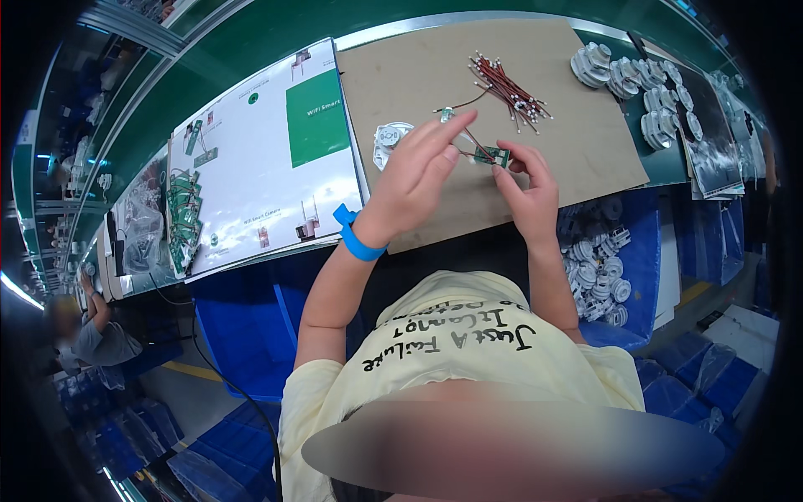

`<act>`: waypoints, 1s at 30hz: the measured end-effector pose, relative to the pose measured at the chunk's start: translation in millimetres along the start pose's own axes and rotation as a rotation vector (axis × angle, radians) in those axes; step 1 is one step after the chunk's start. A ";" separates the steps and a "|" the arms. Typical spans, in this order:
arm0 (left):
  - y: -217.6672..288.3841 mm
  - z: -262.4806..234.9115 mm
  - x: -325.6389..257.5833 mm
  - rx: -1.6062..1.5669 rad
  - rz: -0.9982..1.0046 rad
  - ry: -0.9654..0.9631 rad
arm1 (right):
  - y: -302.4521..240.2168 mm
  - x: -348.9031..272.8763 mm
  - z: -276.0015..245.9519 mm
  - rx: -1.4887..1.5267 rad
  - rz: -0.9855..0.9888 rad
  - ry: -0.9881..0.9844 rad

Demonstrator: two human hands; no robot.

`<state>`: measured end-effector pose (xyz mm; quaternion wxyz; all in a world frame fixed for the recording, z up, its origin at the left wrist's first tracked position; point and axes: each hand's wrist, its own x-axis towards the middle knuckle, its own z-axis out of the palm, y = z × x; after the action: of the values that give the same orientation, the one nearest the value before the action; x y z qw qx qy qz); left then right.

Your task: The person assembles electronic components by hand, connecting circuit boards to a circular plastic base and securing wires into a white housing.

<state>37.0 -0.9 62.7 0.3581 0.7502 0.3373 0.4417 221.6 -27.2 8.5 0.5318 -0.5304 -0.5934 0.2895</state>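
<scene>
My right hand [532, 191] pinches a small green circuit board [493, 156] between thumb and fingers, above the brown cardboard. Dark red wires [471, 147] run from the board toward my left hand [421, 171], which wears a blue wristband [358, 238]. Its fingers stretch out toward the upper right, with the thumb apart from them; their far side is hidden. Just beyond these fingers shows another small green board [447, 114], partly covered. A round white plastic housing [390, 138] sits to the left of my left hand, partly behind it.
A bundle of red-and-black wires [512, 94] lies at the back of the cardboard [401, 71]. White plastic parts [661, 100] stand at right. Posters [251, 159] and green boards [184, 213] lie left. Blue bins [242, 335] stand below the bench; another person [100, 339] is far left.
</scene>
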 end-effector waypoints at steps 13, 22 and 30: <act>-16.4 9.4 -3.7 0.526 0.342 0.207 | 5.7 12.1 1.8 0.002 -0.434 -0.072; 3.1 -13.2 -6.2 0.650 0.448 0.183 | 1.8 8.3 6.9 -0.046 -0.456 -0.017; -0.3 0.4 -11.1 0.537 0.215 0.092 | -6.6 10.6 14.4 -0.097 -0.649 -0.007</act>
<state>33.1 -9.9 57.6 0.0823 0.8287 0.3768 0.4057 207.4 -15.8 14.0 0.5684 -0.3372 -0.7464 0.0781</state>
